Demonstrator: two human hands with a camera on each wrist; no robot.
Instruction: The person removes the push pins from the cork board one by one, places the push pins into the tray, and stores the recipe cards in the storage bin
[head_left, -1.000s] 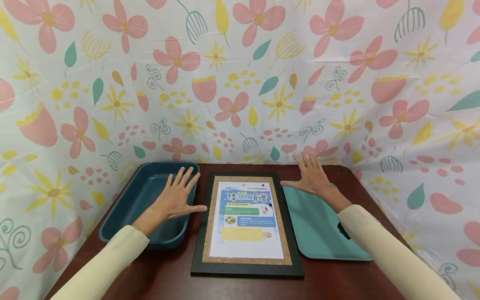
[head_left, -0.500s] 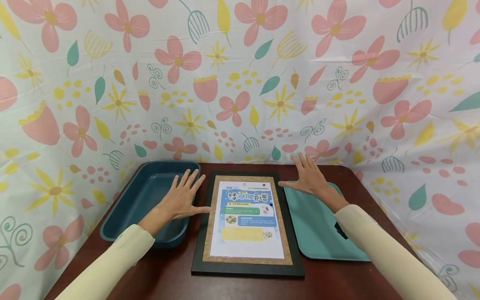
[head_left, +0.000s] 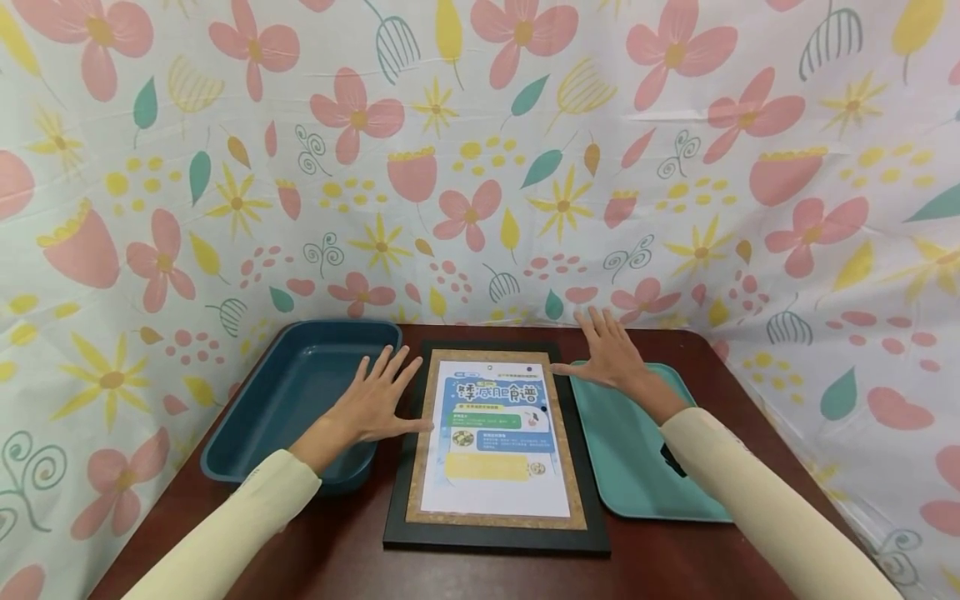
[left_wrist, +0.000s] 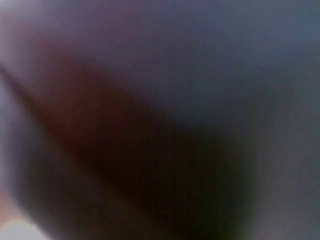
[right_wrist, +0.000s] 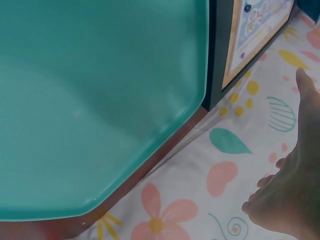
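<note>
A black-framed cork board (head_left: 497, 542) lies on the table with a printed paper sheet (head_left: 495, 496) on it. Small dark round spots show along the sheet's right side. My left hand (head_left: 367, 406) hovers with fingers spread between the blue bin and the board, its thumb overlapping the board's left edge. Over on the other side, my right hand (head_left: 611, 358) is spread too, above the far end of the teal tray (head_left: 645, 454), thumb pointing at the board's right edge. Neither hand holds anything. The left wrist view is a dark blur.
To the left stands a deep blue bin (head_left: 262, 400) with raised walls. The teal tray is flat and lies right of the board. All rest on a dark red-brown table (head_left: 330, 550). A floral curtain (head_left: 480, 167) encloses the back and sides.
Both spread hands have drifted inward toward the board: the left one rightward and slightly nearer me, the right one leftward. The bin, board and tray stay where they were.
</note>
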